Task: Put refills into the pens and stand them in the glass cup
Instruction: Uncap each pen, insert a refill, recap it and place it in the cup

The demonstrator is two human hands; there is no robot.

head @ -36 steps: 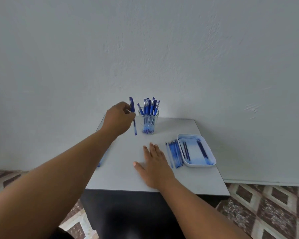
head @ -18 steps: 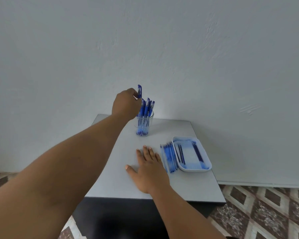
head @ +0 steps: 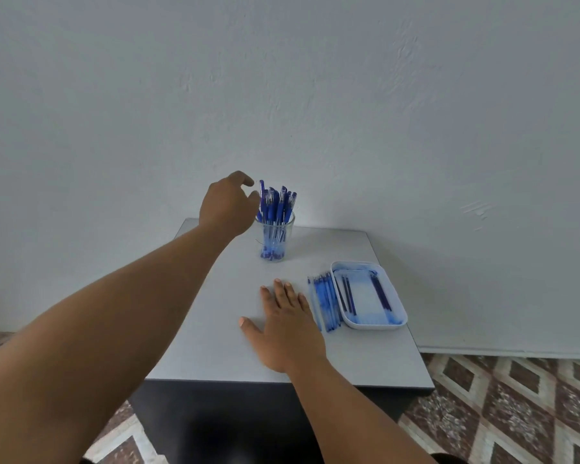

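A glass cup stands at the back of the grey table and holds several blue pens upright. My left hand hovers just left of the pen tops with loosely curved fingers and holds nothing. My right hand lies flat on the table with fingers spread. To its right, several clear blue pen barrels lie side by side. A white tray beside them holds a few dark refills.
The table stands against a pale wall. Its front edge drops to a dark base. Patterned floor tiles lie to the right and left below.
My left hand carried a blue pen up over the cup, and the pen now stands in the cup. The hand has let go and sits beside the pen tops. My right hand stayed flat.
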